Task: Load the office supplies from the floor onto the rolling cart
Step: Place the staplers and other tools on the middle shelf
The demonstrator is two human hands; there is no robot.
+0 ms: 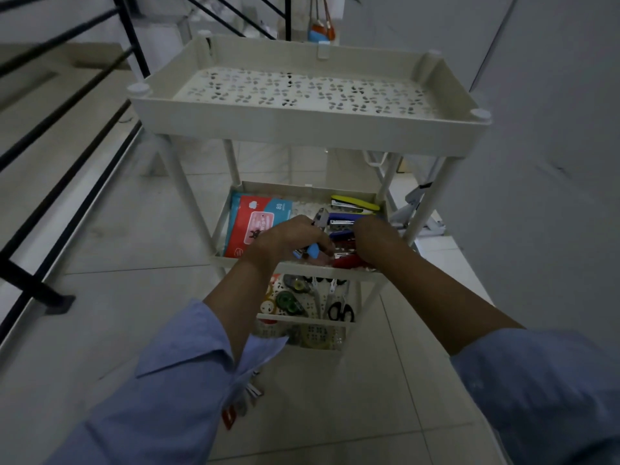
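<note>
A cream three-tier rolling cart (302, 129) stands in front of me, its top tray bare. Both my hands reach into the middle tray (221, 226). My left hand (285, 239) is closed around a light blue stapler (310, 251). My right hand (372, 239) rests on a red stapler (347, 261), fingers curled over it. Behind the hands lie a yellow stapler (354, 203) and blue staplers (342, 218), and a red and teal paper pack (255, 223) lies at the tray's left. The bottom tray (302, 318) holds tape dispensers (288, 300) and black scissors (340, 312).
A black stair railing (67, 129) runs along the left, with steps beyond it. A white wall (536, 162) closes the right side. A few small items (241, 404) lie on the tiled floor under my left sleeve. White folded frames (419, 209) lean behind the cart at right.
</note>
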